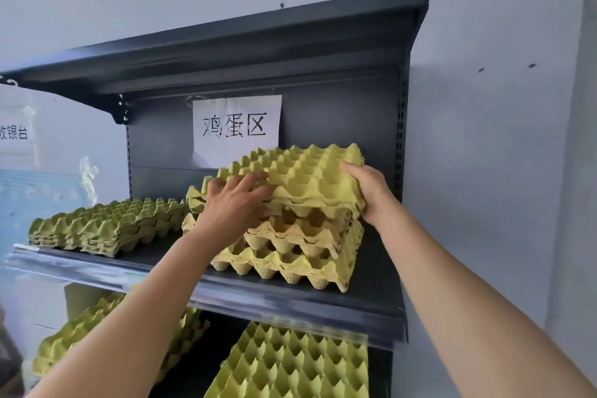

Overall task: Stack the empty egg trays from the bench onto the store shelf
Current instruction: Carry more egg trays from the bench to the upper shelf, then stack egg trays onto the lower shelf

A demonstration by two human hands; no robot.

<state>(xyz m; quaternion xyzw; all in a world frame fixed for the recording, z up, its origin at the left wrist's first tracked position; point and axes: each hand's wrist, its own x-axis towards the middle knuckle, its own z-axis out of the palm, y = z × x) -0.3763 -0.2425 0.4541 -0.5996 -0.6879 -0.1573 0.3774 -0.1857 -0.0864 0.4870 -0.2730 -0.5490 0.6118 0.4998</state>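
Observation:
A yellow-green pulp egg tray [300, 171] lies tilted on top of a loose stack of trays [290, 252] on the dark grey store shelf [226, 287]. My left hand [237, 203] grips the tray's near left edge, fingers spread over its top. My right hand [368, 191] holds its right edge, thumb on top. The stack below sits uneven, with trays offset from each other. The bench is out of view.
A neater, greener stack of trays [106, 223] lies at the left of the same shelf. Further trays [290, 362] rest on the lower shelf. A paper sign [237, 129] hangs on the back panel. An upper shelf [226, 42] overhangs.

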